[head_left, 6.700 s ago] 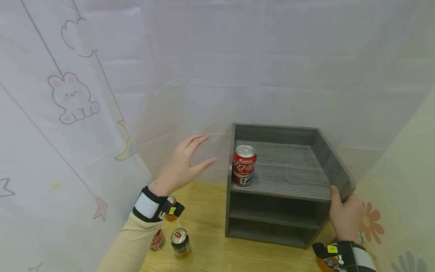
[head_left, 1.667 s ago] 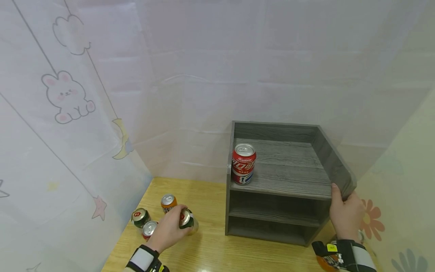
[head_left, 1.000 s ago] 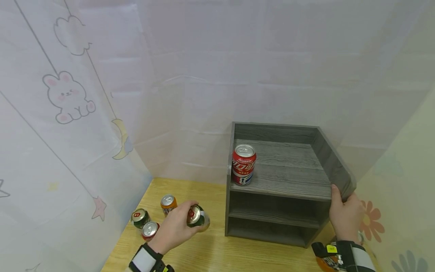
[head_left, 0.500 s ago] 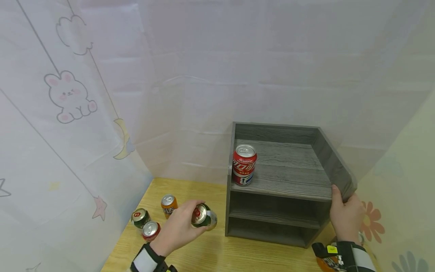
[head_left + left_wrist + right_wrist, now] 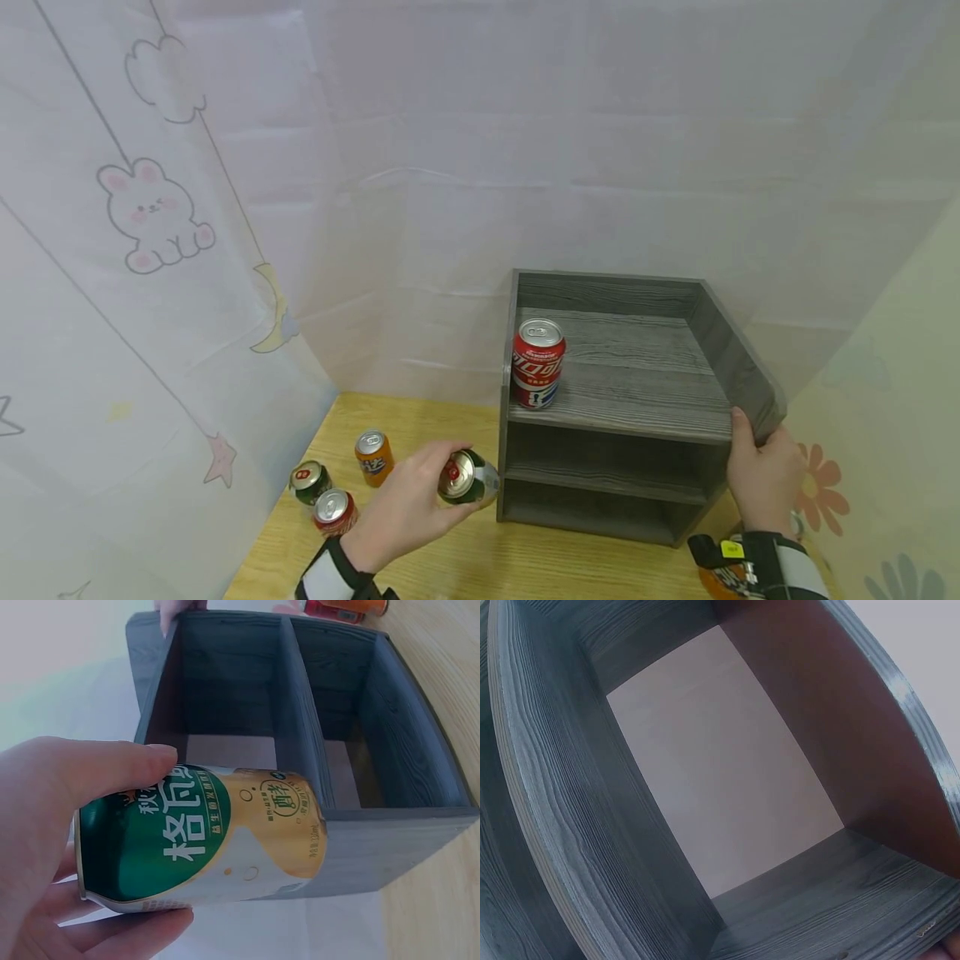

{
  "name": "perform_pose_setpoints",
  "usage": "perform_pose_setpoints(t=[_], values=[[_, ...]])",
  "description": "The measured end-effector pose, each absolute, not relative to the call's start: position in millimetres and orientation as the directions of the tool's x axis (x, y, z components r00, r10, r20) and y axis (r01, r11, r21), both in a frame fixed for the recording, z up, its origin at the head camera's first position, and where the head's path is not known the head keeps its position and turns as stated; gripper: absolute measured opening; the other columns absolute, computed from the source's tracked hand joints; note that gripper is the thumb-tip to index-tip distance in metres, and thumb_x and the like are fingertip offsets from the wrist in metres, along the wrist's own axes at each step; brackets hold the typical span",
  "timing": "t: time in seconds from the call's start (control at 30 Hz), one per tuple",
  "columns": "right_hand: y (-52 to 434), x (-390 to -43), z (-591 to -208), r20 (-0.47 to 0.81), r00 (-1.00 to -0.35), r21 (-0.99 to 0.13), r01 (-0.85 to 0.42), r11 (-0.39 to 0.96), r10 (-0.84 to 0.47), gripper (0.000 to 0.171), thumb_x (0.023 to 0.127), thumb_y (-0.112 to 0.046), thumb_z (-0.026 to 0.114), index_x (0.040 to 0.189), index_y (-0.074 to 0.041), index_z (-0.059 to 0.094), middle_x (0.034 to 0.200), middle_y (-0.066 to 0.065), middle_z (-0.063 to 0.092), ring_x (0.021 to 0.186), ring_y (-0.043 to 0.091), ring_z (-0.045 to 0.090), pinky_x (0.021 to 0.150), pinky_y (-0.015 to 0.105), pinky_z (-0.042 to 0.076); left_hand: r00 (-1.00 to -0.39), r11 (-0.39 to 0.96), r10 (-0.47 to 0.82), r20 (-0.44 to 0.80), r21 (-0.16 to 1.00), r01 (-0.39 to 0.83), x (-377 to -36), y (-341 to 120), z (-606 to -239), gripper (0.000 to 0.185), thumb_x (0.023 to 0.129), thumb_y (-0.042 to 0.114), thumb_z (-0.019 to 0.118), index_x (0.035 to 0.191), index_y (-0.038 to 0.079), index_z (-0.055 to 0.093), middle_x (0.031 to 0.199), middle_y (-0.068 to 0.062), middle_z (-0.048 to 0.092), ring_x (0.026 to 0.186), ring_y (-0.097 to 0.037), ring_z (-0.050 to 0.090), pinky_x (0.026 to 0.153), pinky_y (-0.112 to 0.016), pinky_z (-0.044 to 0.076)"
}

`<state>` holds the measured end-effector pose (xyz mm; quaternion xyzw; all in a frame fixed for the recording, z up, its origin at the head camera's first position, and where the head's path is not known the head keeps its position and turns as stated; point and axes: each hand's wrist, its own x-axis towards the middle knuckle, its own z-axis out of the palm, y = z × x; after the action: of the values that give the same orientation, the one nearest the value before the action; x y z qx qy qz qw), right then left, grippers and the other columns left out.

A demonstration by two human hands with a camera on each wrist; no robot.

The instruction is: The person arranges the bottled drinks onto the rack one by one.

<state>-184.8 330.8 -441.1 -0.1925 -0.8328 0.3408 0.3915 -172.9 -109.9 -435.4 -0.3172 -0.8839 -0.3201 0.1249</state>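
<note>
1. The left hand point(image 5: 408, 512) grips a green, white and gold drink can point(image 5: 467, 478), fingers and thumb curled round its side. The can is tilted, its top facing the camera, in the air just left of a grey wooden shelf unit point(image 5: 622, 417) and above the wooden tabletop point(image 5: 480, 567).
2. In the left wrist view the can point(image 5: 202, 836) lies sideways in the hand point(image 5: 52, 840), thumb along one side, fingers under the other, with the shelf's open compartments behind it.
3. The right hand point(image 5: 761, 479) grips the shelf unit's front right corner, thumb on the top edge, fingers hidden behind the side wall.
4. A red can point(image 5: 537, 363) stands upright on the left of the top shelf. An orange can point(image 5: 372, 457), a second green can point(image 5: 309, 482) and another red can point(image 5: 334, 510) stand close together on the tabletop to the left.
5. The held can is likely smooth, slippery metal with thin walls that dent under a hard squeeze. Whether it is full cannot be told. A wrap round the middle of the side, as here, seems the surest hold.
6. The shelf unit looks stiff, and probably light enough to slide if bumped.
</note>
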Motion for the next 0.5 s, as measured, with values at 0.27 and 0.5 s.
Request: perform_pose_setpoints(t=[0.27, 0.5], values=[[330, -185, -440, 0.516, -0.623, -0.722, 0.053, 0.69, 0.588, 0.047, 0.104, -0.028, 0.059, 0.068, -0.002, 0.042, 0.056, 0.006, 0.032, 0.045, 0.018, 0.03, 0.041, 0.03, 0.021, -0.694, 0.517, 0.51, 0.507, 0.465, 0.719, -173, -96, -429, 0.069, 0.075, 0.022, 0.093, 0.131, 0.009, 0.057, 0.123, -0.002, 0.063, 0.104, -0.012, 0.065, 0.082, -0.023, 0.055], [330, -184, -440, 0.514, -0.621, -0.724, 0.056, 0.687, 0.592, 0.045, 0.103, -0.028, 0.059, 0.07, -0.002, 0.043, 0.057, 0.006, 0.034, 0.047, 0.018, 0.031, 0.041, 0.029, 0.021, -0.616, 0.477, 0.527, 0.585, 0.396, 0.785, -175, -85, -427, 0.072, 0.073, 0.021, 0.094, 0.133, 0.008, 0.056, 0.126, -0.003, 0.063, 0.107, -0.013, 0.065, 0.085, -0.023, 0.054]])
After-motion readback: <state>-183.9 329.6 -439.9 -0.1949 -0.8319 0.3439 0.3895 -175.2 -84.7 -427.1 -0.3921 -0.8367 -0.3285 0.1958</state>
